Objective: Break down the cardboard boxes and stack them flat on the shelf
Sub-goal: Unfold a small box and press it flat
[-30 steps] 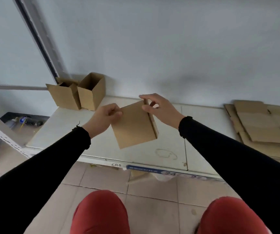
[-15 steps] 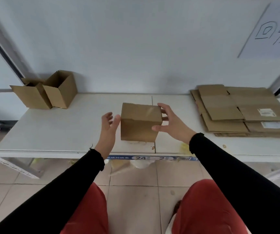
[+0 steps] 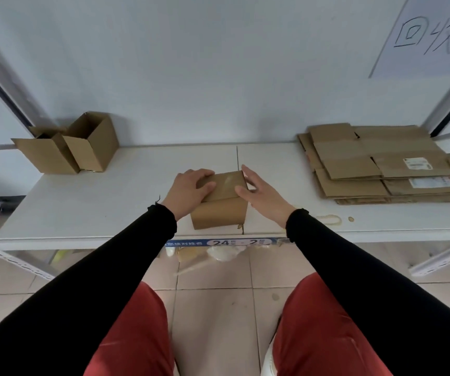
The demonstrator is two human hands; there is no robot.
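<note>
"On the shelf (image 3: 96,202), near its front edge, what are the fingers doing?"

"Left hand (image 3: 188,187) lies over the top of the small box (image 3: 219,204), fingers curled onto the lid and pressing. Right hand (image 3: 261,192) is flat and spread against the box's right side, thumb on the top edge. Neither has closed round it; together they pin it between them. I'd judge that's to steady it and push the panels in so it collapses."

"And the box itself?"

"Standing on the shelf, still box-shaped, closed on top."

"Further out?"

"Two open boxes (image 3: 66,147) stand touching at the back left, still to do, by the look of it. At the right lies the flat stack (image 3: 375,164), well apart from the hands, likely kept clear as the finishing pile."

"Any writing?"

"The strip (image 3: 218,242) on the shelf's front edge reads '24' and '2', with small characters I can't make out. Two white labels (image 3: 419,163) on the flattened cardboard are too small. The paper sign (image 3: 432,33) on the wall shows handwritten '回收'."
</note>
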